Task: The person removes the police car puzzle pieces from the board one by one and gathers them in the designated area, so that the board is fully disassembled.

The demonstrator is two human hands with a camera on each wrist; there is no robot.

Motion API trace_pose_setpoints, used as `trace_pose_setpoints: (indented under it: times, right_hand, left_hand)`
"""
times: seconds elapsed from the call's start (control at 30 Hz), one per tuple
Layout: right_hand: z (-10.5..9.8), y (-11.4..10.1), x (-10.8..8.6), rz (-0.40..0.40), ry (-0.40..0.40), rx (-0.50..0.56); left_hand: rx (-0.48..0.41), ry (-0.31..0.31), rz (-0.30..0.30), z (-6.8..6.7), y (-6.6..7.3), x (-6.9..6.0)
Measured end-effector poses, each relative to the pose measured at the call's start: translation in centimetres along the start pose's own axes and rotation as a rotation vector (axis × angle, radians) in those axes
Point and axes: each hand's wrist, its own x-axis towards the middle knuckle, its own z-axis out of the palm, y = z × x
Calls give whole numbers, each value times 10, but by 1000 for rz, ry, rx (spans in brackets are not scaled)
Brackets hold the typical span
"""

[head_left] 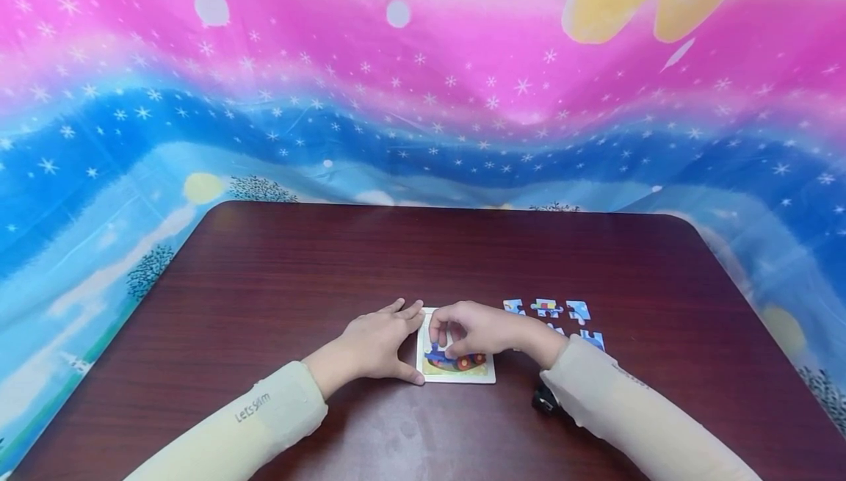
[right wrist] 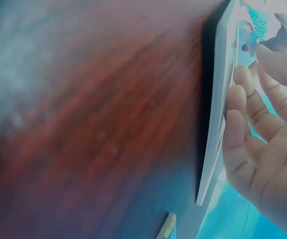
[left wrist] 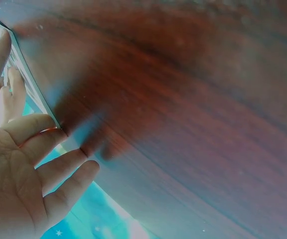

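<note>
A square puzzle tray (head_left: 463, 380) with a white rim lies on the table, with part of a blue train picture with red wheels in it. My left hand (head_left: 380, 341) is at the tray's left side, fingers and thumb spread and fairly straight, the tips touching its edge. My right hand (head_left: 472, 330) is over the tray, its fingers bent down toward the picture's left part. Between its thumb and fingertips it pinches a small bluish puzzle piece (right wrist: 251, 44), partly hidden by the fingers. The right wrist view also shows the tray's pale side (right wrist: 214, 134).
Several loose puzzle pieces lie right of the tray, among them one with a red and yellow patch (head_left: 546, 308) and a blue one (head_left: 579, 310); the right forearm partly covers others. The dark reddish table (head_left: 297, 261) meets a patterned curtain (head_left: 423, 99) at its back.
</note>
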Motion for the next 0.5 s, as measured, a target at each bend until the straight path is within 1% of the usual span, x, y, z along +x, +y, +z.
trace_pose_setpoints:
  times: [0.23, 0.5]
  right_hand:
    - [0, 2, -1, -39, -1, 84]
    - [2, -3, -2, -39, -4, 155]
  left_hand:
    - [-5, 4, 1, 1, -1, 0]
    - [-10, 0, 0, 1, 0, 1]
